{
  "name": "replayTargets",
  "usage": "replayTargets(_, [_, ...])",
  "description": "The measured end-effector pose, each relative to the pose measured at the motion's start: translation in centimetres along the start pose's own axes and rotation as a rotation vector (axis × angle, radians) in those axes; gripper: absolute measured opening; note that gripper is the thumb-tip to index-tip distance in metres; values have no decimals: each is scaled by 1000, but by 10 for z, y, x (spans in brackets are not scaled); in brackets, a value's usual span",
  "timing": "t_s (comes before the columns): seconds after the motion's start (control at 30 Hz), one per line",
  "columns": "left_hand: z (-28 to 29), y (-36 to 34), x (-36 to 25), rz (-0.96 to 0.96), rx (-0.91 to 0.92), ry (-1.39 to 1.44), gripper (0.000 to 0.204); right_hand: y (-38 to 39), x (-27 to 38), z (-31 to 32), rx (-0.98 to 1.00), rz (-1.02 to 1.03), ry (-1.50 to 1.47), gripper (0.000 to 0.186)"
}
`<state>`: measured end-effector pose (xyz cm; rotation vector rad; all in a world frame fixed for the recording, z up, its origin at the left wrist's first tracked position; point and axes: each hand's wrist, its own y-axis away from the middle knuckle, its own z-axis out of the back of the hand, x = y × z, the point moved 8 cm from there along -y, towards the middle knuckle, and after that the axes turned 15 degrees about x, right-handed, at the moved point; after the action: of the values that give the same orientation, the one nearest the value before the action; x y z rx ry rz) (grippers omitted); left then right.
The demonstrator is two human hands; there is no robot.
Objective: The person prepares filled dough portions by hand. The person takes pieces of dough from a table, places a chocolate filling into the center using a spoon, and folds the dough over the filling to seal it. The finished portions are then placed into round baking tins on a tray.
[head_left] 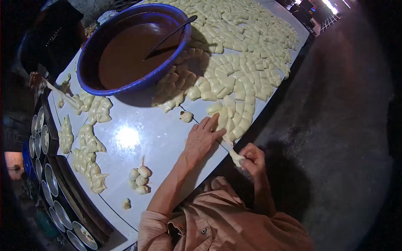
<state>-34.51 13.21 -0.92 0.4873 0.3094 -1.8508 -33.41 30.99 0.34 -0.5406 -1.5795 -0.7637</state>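
Note:
Pale, glossy pieces of dough (238,90) lie packed side by side over the far and right parts of the white table. My left hand (201,140) rests palm down at their near end, fingers spread, with its fingertips touching the closest pieces. Beyond the table's near right edge, my right hand (253,160) is closed on the end of a stretched strip of dough (235,157). That strip runs back to the dough beside my left thumb. A small lump with brown filling showing (186,116) sits just past my left fingers.
A large blue basin (88,79) of brown liquid holds a dark ladle (167,38). A co-worker's hand (37,80) pulls dough at the left. Dough masses (88,157), small balls (140,180) and a crumbly lump (126,203) lie nearer. Round metal tins (51,180) line the left edge.

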Motion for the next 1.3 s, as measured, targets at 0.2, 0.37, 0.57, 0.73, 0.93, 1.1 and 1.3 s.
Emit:
replayTargets(0.2, [9, 13, 0, 43, 9, 80, 55, -3, 27, -3, 74, 336, -661, 22])
replayTargets(0.37, [41, 54, -24, -83, 29, 754, 64, -17, 42, -33, 301, 370, -956, 29])
replayTargets(0.57, [56, 96, -41, 49, 94, 1412, 58, -30, 57, -85, 466, 284, -924, 30])
replayTargets(0.73, [70, 147, -29, 202, -269, 1542, 27, -33, 44, -118, 598, 17, -778, 33])
replayTargets(0.93, [68, 177, 11, 316, -603, 1476, 30, -66, 52, -142, 479, 175, -169, 44])
replayTargets(1.1, [54, 190, 30, 372, -715, 1589, 64, -82, 27, -165, 445, -43, -210, 37])
replayTargets(1.3, [43, 203, 43, 434, -780, 1594, 68, -102, 17, -169, 385, -11, -262, 24])
